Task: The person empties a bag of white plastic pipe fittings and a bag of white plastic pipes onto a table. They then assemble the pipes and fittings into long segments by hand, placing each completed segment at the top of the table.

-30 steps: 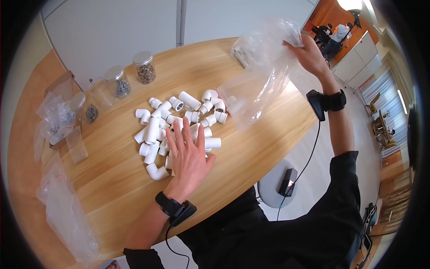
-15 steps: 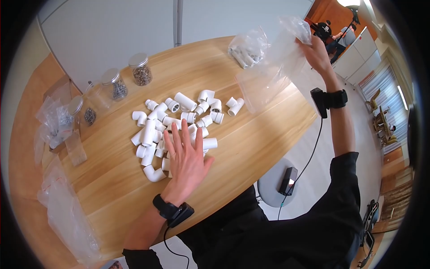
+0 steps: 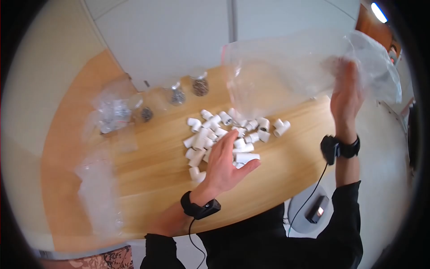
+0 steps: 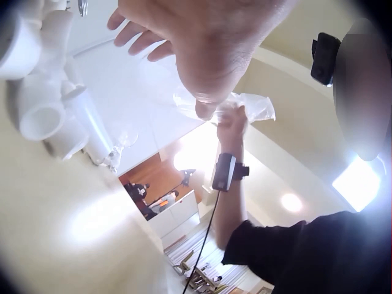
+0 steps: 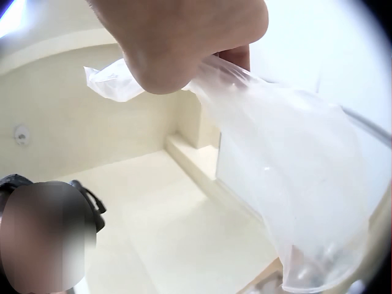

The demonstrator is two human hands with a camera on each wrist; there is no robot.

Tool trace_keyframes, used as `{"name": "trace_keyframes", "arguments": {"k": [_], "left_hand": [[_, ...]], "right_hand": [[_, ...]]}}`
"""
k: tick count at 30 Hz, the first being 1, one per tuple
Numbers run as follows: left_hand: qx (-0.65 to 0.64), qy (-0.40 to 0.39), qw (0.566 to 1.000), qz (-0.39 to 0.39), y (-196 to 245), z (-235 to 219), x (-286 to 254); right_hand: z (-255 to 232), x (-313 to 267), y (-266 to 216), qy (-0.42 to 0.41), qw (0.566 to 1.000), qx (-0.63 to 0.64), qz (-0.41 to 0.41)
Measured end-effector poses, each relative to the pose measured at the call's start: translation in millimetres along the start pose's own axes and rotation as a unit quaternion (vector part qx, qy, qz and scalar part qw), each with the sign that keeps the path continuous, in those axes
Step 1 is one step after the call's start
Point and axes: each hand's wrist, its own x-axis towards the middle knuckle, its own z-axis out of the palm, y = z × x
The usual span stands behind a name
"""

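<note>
White plastic pipe fittings [image 3: 200, 139] lie in a loose pile on the wooden table. The left hand [image 3: 222, 168] is over the near side of the pile with fingers extended and nothing in its grasp; the left wrist view shows its spread fingers above the fittings [image 4: 41, 113]. Raised at the right, the right hand [image 3: 347, 96] grips a large clear plastic bag [image 3: 277, 71], which stretches out to the left over the far part of the table. In the right wrist view the bag [image 5: 294, 165] hangs from the fingers, which are partly hidden behind the palm.
Several lidded jars of small metal parts [image 3: 200, 86] stand along the table's far edge. Clear bags [image 3: 114, 116] with small parts are at the left, and a flat clear bag [image 3: 98, 193] lies nearer. A stool [image 3: 298, 210] with a black device stands beside the table's near right edge.
The head view has shifted. The right hand has lifted the bag, which now spreads out to the left and covers the small bag of tubes. The left hand's fingers are closer together.
</note>
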Motion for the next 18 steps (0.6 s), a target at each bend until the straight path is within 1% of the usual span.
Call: {"name": "trace_keyframes", "arguments": {"k": [1,2,3,4,5,6,7,8,9,10,11,12,13,14,15,16,17,18], "left_hand": [[0.02,0.008,1.0,0.002,0.2,-6.0,2.5],[-0.115,-0.031,0.991,-0.062,1.1,-12.2,4.7],[-0.249,-0.068,0.958,-0.125,1.4,-17.1,6.0],[-0.305,-0.06,0.944,-0.115,-12.8,-14.4,4.7],[-0.284,-0.047,0.951,-0.117,-11.9,-19.4,7.7],[-0.438,-0.053,0.882,-0.162,-11.8,-26.8,11.7],[-0.583,-0.056,0.786,-0.197,-12.1,-33.9,15.0],[-0.607,-0.026,0.77,-0.195,-4.3,-43.3,18.2],[-0.6,-0.015,0.777,-0.193,-8.1,-48.3,19.0],[-0.589,0.057,0.781,-0.199,-14.9,-51.9,17.2],[-0.575,0.131,0.782,-0.204,-15.2,-58.1,16.8],[-0.555,0.157,0.796,-0.186,-14.1,-70.6,18.8],[-0.551,0.17,0.796,-0.186,-15.5,-82.0,17.4],[-0.552,0.199,0.79,-0.175,-19.8,-92.5,14.4],[-0.552,0.227,0.785,-0.163,-24.3,-102.3,11.1],[-0.54,0.231,0.794,-0.158,-27.6,-113.3,7.0],[-0.532,0.241,0.797,-0.157,-29.5,-126.9,1.6],[-0.521,0.237,0.805,-0.155,-30.2,-142.6,-5.0]], "right_hand": [[12.0,-5.7,-8.4,-0.013,0.999,-0.031,-0.031],[25.6,-13.6,-16.5,-0.017,1.0,0.009,0.014],[37.9,-22.7,-24.3,-0.023,0.997,0.049,0.06],[48.3,-30.9,-31.7,-0.018,0.996,0.069,0.061],[57.1,-39.9,-36.2,-0.054,0.998,0.001,0.032],[63.4,-50.3,-42.9,-0.091,0.993,-0.072,0.0],[64.3,-65.5,-46.8,-0.161,0.982,-0.096,0.011],[65.8,-79.5,-44.3,-0.158,0.942,-0.236,-0.178],[55.0,-86.8,-50.4,-0.255,0.93,-0.22,-0.146],[50.9,-97.7,-50.9,-0.284,0.944,-0.122,-0.114],[48.1,-106.1,-48.5,-0.312,0.946,-0.021,-0.082],[52.5,-103.4,-56.7,-0.329,0.943,0.027,-0.043],[54.9,-100.6,-63.0,-0.345,0.936,0.076,-0.002],[57.0,-103.5,-63.3,-0.347,0.934,0.088,-0.005],[58.6,-108.2,-61.2,-0.346,0.933,0.095,-0.041],[59.8,-112.7,-60.1,-0.344,0.93,0.102,-0.075],[59.5,-115.6,-60.8,-0.344,0.929,0.115,-0.077],[57.7,-117.3,-63.0,-0.385,0.91,0.11,-0.108]]}}
